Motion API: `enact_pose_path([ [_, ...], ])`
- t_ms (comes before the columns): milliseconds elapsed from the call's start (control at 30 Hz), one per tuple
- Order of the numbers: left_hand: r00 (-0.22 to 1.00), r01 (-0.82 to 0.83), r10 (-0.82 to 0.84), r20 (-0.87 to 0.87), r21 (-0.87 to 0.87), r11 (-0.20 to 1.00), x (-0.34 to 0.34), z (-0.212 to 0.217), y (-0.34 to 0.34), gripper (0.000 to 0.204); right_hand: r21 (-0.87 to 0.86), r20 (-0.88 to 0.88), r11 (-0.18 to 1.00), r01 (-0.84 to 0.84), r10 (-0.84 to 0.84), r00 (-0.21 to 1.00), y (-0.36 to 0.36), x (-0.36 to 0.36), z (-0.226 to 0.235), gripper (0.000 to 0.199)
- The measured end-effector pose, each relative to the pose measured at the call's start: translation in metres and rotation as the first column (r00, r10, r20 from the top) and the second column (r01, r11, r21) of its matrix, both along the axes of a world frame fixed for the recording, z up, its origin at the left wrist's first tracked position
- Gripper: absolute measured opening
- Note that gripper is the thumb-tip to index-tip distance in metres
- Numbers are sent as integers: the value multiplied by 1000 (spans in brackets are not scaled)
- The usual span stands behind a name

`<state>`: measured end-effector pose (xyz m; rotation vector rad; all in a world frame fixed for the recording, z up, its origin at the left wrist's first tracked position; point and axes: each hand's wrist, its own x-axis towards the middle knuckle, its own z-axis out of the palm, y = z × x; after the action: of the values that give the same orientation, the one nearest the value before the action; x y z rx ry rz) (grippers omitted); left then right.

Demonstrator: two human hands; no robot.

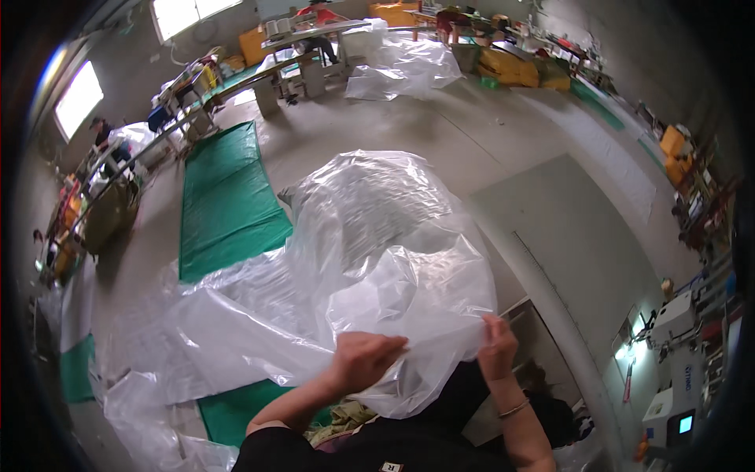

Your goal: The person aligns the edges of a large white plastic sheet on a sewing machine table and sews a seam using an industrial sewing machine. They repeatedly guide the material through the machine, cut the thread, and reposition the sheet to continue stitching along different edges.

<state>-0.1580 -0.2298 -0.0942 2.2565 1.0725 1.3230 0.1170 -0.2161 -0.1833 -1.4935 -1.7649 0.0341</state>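
Note:
A large translucent plastic sheet (385,204) lies bunched in front of me and spreads to the left over the floor and a green sheet. My left hand (366,359) is closed on the sheet near my body, its fingers curled with the thumb side toward the right. At the sheet's right edge my right hand (498,346) pinches the plastic, a thin bracelet on its wrist. Between the two hands the plastic hangs stretched and drops toward my lap.
A grey work table (578,228) with a sewing machine (676,393) stands at my right. A green sheet (228,197) lies on the floor ahead left. Farther off are another plastic heap (405,71), orange bundles (507,68), long benches and a person (102,135) at the left.

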Motion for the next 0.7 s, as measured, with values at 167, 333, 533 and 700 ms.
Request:
enact_pose_path([
  [167, 983, -184, 182, -24, -72, 980, -44, -18, 12, 13, 69, 140, 988, 136, -145, 979, 22, 35, 21, 14],
  [333, 873, -485, 485, -44, -182, 856, -104, 1, 38, 19, 21, 196, 984, 177, -178, 964, 46, 52, 42, 18],
  [533, 657, -346, -31, -753, -337, 876, -239, -4, 94, 32, -368, 201, 913, -178, 265, 943, 128, 18, 148, 20],
  [700, 663, -637, 740, -108, 436, 635, -310, 159, 153, 18, 195, 580, 976, 92, -190, 792, 207, -51, 271, 16],
])
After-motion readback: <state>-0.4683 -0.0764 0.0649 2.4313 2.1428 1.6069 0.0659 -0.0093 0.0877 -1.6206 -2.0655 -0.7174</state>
